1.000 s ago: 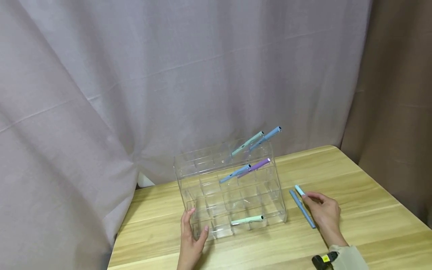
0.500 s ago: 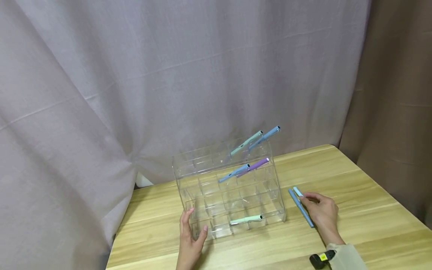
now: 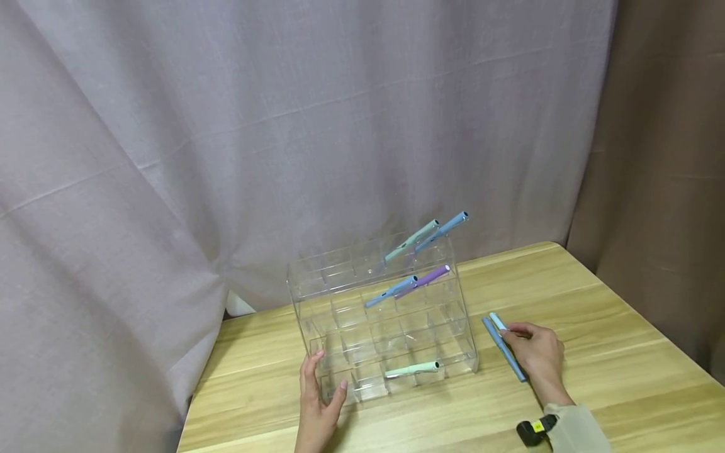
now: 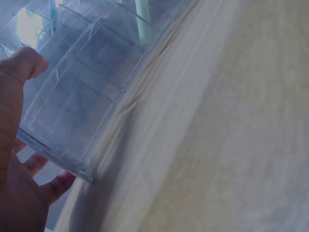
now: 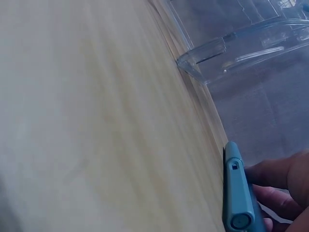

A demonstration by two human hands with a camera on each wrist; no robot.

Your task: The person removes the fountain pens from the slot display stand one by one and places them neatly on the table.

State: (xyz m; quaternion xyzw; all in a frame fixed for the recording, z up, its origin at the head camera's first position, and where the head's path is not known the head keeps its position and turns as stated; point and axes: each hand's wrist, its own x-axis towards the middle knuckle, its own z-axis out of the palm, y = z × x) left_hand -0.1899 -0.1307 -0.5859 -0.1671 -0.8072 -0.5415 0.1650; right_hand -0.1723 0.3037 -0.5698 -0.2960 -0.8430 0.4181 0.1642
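Note:
My left hand [image 3: 318,402] grips the left side of a clear plastic pen rack [image 3: 474,360]. In the left wrist view, the thumb [image 4: 36,63] lies over the front compartments while the fingers go round the side panel. To the right of the rack, my right hand [image 3: 537,352] pinches a light blue pen [image 3: 496,320], its lower part hidden by the fingers. Close along its left lies a darker blue pen [image 3: 504,350] on the table. The right wrist view shows a teal-blue pen [image 5: 236,188] in front of the fingertips.
Across the rack's upper tiers lean a light green pen [image 3: 411,241], two blue pens including the lower one [image 3: 391,291], and a purple pen [image 3: 433,275]. Another green pen [image 3: 412,369] lies across the bottom tier. A grey curtain [image 3: 340,126] hangs behind the wooden table [image 3: 612,352].
The light blue pen and my right hand have drawn slightly closer to the darker blue pen. My left hand stays on the rack. The head view has shifted a little.

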